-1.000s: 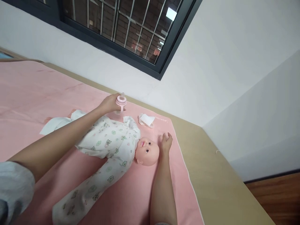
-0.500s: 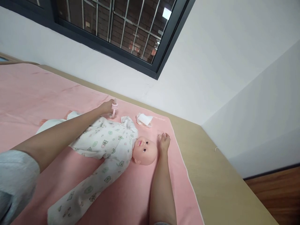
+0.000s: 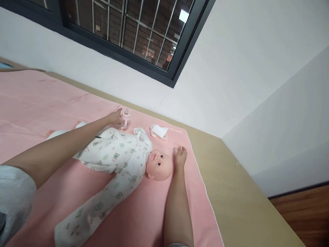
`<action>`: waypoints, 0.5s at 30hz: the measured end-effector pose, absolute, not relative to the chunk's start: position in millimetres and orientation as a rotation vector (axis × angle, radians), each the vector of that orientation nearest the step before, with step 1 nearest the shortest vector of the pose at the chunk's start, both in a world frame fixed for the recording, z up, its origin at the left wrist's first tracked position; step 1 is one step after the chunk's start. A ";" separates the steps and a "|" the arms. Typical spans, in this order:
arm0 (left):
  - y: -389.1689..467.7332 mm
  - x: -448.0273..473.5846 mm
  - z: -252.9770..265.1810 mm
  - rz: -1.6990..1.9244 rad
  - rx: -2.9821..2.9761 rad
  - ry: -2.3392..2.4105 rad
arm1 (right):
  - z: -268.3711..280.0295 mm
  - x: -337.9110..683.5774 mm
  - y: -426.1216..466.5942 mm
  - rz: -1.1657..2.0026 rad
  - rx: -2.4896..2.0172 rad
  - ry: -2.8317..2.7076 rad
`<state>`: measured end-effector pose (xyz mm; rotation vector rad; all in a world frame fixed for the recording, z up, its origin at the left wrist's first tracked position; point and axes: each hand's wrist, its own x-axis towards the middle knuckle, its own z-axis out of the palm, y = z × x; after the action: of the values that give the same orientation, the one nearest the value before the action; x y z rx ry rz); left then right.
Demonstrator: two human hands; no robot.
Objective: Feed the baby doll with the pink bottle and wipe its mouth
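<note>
A baby doll (image 3: 159, 165) in white printed clothes (image 3: 120, 154) lies on its back on the pink mat (image 3: 144, 219), its head toward the right. Just past its body stands a baby bottle (image 3: 125, 120), upright, with a pink collar and handle. My left hand (image 3: 115, 117) is at the bottle's left side, fingers partly hidden and seemingly loosened from it. Beyond the top of the doll's head, my right hand (image 3: 181, 154) rests on the mat with curled fingers. Something pale and pinkish shows at its fingertips, too small to name.
A clear packet with a white label (image 3: 159, 131) lies on the mat between the bottle and my right hand. The mat covers part of a wooden surface (image 3: 226, 185). A white wall (image 3: 200, 103) and a dark-framed barred window (image 3: 128, 31) rise behind.
My left hand has drawn back slightly to the left from the bottle, which now shows more fully and stands upright. The right hand and the doll's head stay in place.
</note>
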<state>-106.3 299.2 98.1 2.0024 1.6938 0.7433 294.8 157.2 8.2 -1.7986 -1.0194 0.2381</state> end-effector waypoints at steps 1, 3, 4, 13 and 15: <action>299.7 -107.9 99.9 0.715 1.989 1.719 | 9.2 294.4 156.7 0.231 -1.798 -1.016; 299.3 -111.8 105.2 0.682 1.968 1.771 | 12.3 292.7 155.0 0.208 -1.796 -1.008; 298.3 -113.8 109.0 0.686 1.964 1.796 | 14.4 291.3 153.9 0.190 -1.794 -1.003; 254.2 -94.9 172.0 1.235 2.160 1.807 | 36.2 264.4 142.1 -0.251 -1.567 -1.112; 237.9 -73.3 179.2 1.260 2.295 1.571 | 38.5 256.5 141.3 -0.211 -1.545 -1.192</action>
<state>-73.3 237.9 179.2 2.2948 1.5710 1.2599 256.5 141.3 38.5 -1.5450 -1.1917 -0.2108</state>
